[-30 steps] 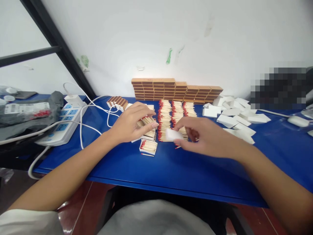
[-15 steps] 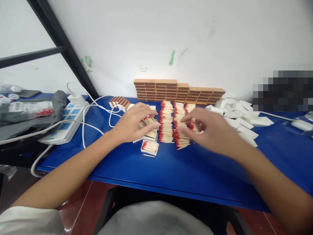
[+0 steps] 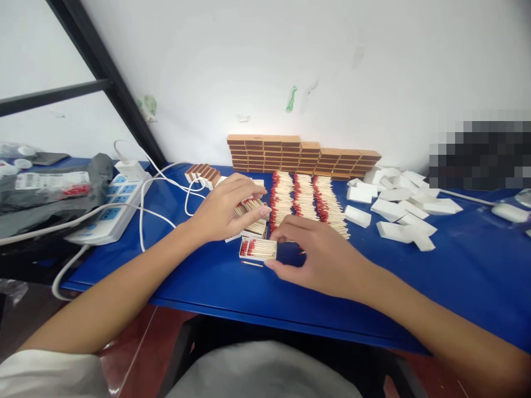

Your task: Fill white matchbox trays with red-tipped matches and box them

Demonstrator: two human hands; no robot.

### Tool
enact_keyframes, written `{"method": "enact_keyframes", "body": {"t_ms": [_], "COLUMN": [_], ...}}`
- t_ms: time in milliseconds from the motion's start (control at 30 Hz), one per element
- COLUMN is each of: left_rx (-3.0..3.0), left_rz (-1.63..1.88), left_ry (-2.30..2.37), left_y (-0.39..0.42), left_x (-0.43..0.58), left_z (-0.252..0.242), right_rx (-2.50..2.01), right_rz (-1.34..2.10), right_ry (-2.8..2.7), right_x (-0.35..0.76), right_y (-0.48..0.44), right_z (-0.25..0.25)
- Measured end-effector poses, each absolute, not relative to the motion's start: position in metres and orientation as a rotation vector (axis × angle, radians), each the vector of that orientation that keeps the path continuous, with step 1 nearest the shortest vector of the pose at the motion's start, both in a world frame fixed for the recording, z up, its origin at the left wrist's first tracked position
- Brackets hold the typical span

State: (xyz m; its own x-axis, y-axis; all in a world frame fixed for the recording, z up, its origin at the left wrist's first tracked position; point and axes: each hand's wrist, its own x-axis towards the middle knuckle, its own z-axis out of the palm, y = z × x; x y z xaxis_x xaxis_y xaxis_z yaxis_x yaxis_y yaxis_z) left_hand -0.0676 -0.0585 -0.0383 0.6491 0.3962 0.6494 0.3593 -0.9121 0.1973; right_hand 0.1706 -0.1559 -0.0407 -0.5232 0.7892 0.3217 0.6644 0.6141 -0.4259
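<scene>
My left hand (image 3: pixel 226 210) lies with fingers stretched out and thumb apart over a group of open matchbox trays (image 3: pixel 256 228) full of red-headed matches, and partly hides them. In front of it, thumb and fingers of my right hand (image 3: pixel 319 254) pinch the right end of a white matchbox tray (image 3: pixel 262 250) holding matches. More red heads show just left of a white edge there; I cannot tell whether this tray overlaps another. One loose match (image 3: pixel 252 263) lies before it. Three long rows of matches (image 3: pixel 305 193) stretch behind my right hand.
Stacked brown matchboxes (image 3: pixel 265 155) line the wall. White matchbox trays (image 3: pixel 398 210) lie scattered at right. Several matchboxes (image 3: pixel 203 174) stand on the left beside white cables. A power strip (image 3: pixel 118 207) and a grey plastic bag (image 3: pixel 97 182) lie farther left on the blue table (image 3: pixel 215 287).
My right hand has moved left and toward me from the match rows and now grips a filled tray at the front. The rightmost row is uncovered. My left hand has barely moved.
</scene>
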Motion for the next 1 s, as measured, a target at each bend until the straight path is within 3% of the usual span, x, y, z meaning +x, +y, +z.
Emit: {"method": "enact_keyframes", "body": {"t_ms": [167, 500, 1000], "left_rx": [2.817, 2.813, 2.815], "left_rz": [1.101, 1.082, 1.075], "left_ry": [0.634, 0.671, 0.68], "left_y": [-0.058, -0.057, -0.057], "left_x": [-0.067, -0.066, -0.066], "left_z": [-0.04, -0.041, -0.041], "right_rx": [-1.267, -1.315, -1.233], "right_rz": [0.395, 0.213, 0.23], "right_ry": [-2.468, -2.647, -2.615], "right_x": [0.203, 0.195, 0.19], "right_y": [-0.152, -0.157, -0.16], "right_z": [-0.023, -0.039, -0.041]}}
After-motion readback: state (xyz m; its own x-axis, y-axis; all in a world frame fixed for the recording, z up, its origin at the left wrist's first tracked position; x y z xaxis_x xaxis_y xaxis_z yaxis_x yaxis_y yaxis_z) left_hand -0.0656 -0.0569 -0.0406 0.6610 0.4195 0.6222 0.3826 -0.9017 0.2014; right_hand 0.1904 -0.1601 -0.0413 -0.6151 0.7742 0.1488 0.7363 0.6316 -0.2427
